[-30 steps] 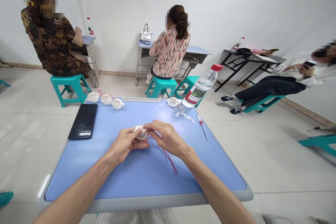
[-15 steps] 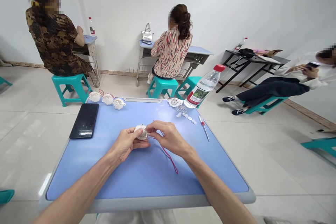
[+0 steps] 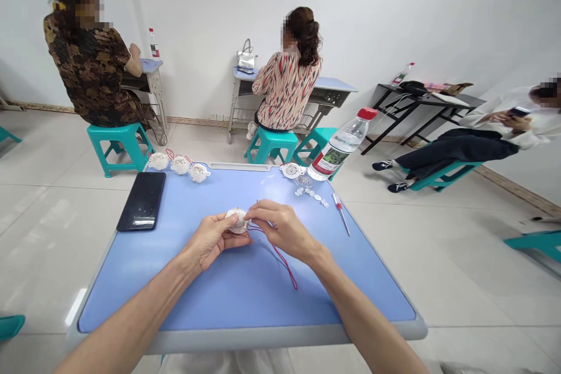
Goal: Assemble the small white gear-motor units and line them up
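A round white part [image 3: 237, 221] is pinched in my left hand [image 3: 214, 239], thumb on top and fingers underneath, above the middle of the blue table [image 3: 219, 304]. My right hand [image 3: 283, 227] touches the part's right edge with its fingers pressed together; whatever they grip is too small to make out. From there a red cord [image 3: 284, 263] hangs down to the right in a loop. Several similar white round parts [image 3: 179, 165] with red cords lie at the table's back left, and another [image 3: 291, 170] lies at the back right.
A black phone [image 3: 142, 201] lies at the left. At the right are a water bottle [image 3: 339, 149], small white discs [image 3: 316, 197] and a screwdriver [image 3: 341, 213]. Three people sit on green stools beyond the table.
My right hand's fingers have shifted slightly at the edge of the white part. The left hand keeps nearly the same hold.
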Demonstrator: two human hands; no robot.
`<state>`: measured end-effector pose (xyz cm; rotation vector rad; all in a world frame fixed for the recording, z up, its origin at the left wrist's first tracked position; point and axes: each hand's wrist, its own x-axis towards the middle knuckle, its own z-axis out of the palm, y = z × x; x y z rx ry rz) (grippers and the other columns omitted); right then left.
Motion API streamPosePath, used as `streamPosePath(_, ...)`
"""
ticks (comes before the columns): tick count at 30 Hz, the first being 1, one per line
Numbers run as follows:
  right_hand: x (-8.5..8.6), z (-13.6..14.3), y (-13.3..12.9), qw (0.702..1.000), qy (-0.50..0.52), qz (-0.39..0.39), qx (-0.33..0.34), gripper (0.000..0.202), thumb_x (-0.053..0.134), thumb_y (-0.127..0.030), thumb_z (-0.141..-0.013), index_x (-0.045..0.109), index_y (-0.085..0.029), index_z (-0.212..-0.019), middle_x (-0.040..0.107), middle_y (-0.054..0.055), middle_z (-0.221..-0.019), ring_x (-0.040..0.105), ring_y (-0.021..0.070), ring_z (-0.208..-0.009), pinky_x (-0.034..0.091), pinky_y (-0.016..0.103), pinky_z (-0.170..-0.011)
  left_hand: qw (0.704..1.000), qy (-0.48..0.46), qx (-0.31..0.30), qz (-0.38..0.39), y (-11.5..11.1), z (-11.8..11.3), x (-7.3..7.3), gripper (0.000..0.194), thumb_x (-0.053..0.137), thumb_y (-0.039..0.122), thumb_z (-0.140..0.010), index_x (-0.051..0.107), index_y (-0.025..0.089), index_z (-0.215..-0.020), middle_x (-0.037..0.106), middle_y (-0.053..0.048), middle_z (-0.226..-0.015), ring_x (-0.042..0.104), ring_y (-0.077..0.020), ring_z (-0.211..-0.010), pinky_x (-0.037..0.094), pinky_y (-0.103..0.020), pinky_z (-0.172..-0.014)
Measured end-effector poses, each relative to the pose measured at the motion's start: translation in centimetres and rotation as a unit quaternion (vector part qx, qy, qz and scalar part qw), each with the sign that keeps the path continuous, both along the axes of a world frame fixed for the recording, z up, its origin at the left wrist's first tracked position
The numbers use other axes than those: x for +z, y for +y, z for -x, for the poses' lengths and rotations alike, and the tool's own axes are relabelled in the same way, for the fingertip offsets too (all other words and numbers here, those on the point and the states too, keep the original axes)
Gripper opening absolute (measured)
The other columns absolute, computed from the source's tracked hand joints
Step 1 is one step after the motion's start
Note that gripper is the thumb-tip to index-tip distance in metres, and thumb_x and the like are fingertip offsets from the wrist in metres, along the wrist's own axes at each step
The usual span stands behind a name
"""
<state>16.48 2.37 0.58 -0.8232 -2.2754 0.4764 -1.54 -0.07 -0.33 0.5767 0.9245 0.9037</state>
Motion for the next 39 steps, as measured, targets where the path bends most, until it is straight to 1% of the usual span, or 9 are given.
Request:
streamPosePath(4,-0.3,0.3,0.0,1.0,0.018,0.008,-0.012,0.03,0.044,-0.004,-0.088,0.068,-0.02,-0.096,0.064,0.005,-0.092,0.061,0.0141,-0.08,0.048,0.026,-0.072,0.999,-0.032,0.03,0.014,0.2,-0.1,0.1,0.016,0.056,0.015,-0.086,0.067,0.005,-0.085,0.069,-0.011,-0.079,0.069,-0.0183,-0.07,0.058,-0.03,-0.075)
streamPosePath(6,-0.2,0.3,0.0,0.999,0.032,0.007,-0.028,0.027,0.045,-0.005,-0.088,0.067,-0.019,-0.094,0.064,0.006,-0.091,0.061,0.0142,-0.08,0.049,0.027,-0.073,0.999,-0.027,0.033,0.007,0.2,-0.1,0.1,0.015,0.057,0.015,-0.085,0.067,0.005,-0.087,0.07,-0.012,-0.082,0.069,-0.0181,-0.07,0.058,-0.031,-0.076)
streamPosePath(9,0.4,0.0,-0.2,0.996,0.037,0.024,-0.071,0.022,0.048,-0.006,-0.086,0.067,-0.018,-0.088,0.065,0.004,-0.085,0.06,0.0129,-0.074,0.047,0.025,-0.068,0.999,-0.011,0.034,-0.007,0.3,0.0,-0.1,0.016,0.058,0.016,-0.084,0.067,0.005,-0.093,0.07,-0.013,-0.086,0.068,-0.0186,-0.074,0.058,-0.034,-0.077)
streamPosePath(11,0.9,-0.3,-0.5,0.995,0.01,0.057,-0.083,0.02,0.052,-0.005,-0.084,0.067,-0.018,-0.085,0.065,0.002,-0.081,0.059,0.0116,-0.069,0.045,0.024,-0.063,0.999,-0.005,0.033,-0.01,0.2,0.0,-0.2,0.017,0.059,0.017,-0.085,0.067,0.005,-0.094,0.07,-0.014,-0.087,0.068,-0.0187,-0.075,0.058,-0.034,-0.078)
streamPosePath(16,1.6,-0.5,-1.3,0.991,-0.078,0.107,-0.036,0.028,0.053,0.003,-0.075,0.067,-0.019,-0.086,0.066,0.001,-0.083,0.059,0.0125,-0.073,0.043,0.023,-0.063,1.0,-0.009,0.011,-0.021,0.2,-0.1,-0.1,0.017,0.06,0.019,-0.085,0.068,0.006,-0.092,0.071,-0.013,-0.087,0.068,-0.0176,-0.075,0.058,-0.032,-0.078)
streamPosePath(23,1.2,-0.1,-1.6,0.987,-0.147,0.062,-0.027,0.031,0.052,-0.001,-0.082,0.068,-0.023,-0.096,0.065,0.002,-0.086,0.059,0.0137,-0.075,0.042,0.023,-0.065,1.0,0.003,0.012,-0.021,0.2,0.0,0.3,0.018,0.062,0.02,-0.083,0.068,0.007,-0.094,0.071,-0.012,-0.084,0.069,-0.0185,-0.076,0.058,-0.033,-0.078)
streamPosePath(30,0.9,0.0,-1.5,0.989,-0.143,0.039,0.006,0.03,0.05,-0.001,-0.084,0.069,-0.022,-0.094,0.066,0.003,-0.085,0.061,0.0147,-0.076,0.043,0.023,-0.066,1.0,0.003,0.016,-0.017,0.2,0.1,0.5,0.018,0.061,0.02,-0.084,0.068,0.007,-0.095,0.072,-0.014,-0.09,0.069,-0.0187,-0.078,0.058,-0.032,-0.079)
streamPosePath(36,1.3,0.2,-1.6,0.988,-0.13,0.082,0.0,0.021,0.056,-0.004,-0.083,0.071,-0.019,-0.084,0.066,0.001,-0.078,0.06,0.0131,-0.07,0.042,0.022,-0.065,1.0,0.01,0.008,-0.021,0.2,0.1,0.3,0.02,0.062,0.022,-0.083,0.067,0.007,-0.096,0.072,-0.014,-0.088,0.069,-0.0181,-0.075,0.058,-0.029,-0.072)
streamPosePath(39,1.4,0.3,-1.5,0.988,-0.107,0.109,-0.002,0.021,0.057,-0.003,-0.081,0.07,-0.019,-0.081,0.067,0.0,-0.074,0.058,0.0112,-0.066,0.04,0.021,-0.062,1.0,0.011,0.003,-0.025,0.1,0.0,0.4,0.022,0.061,0.023,-0.084,0.067,0.007,-0.097,0.072,-0.014,-0.087,0.069,-0.0187,-0.075,0.058,-0.03,-0.074)
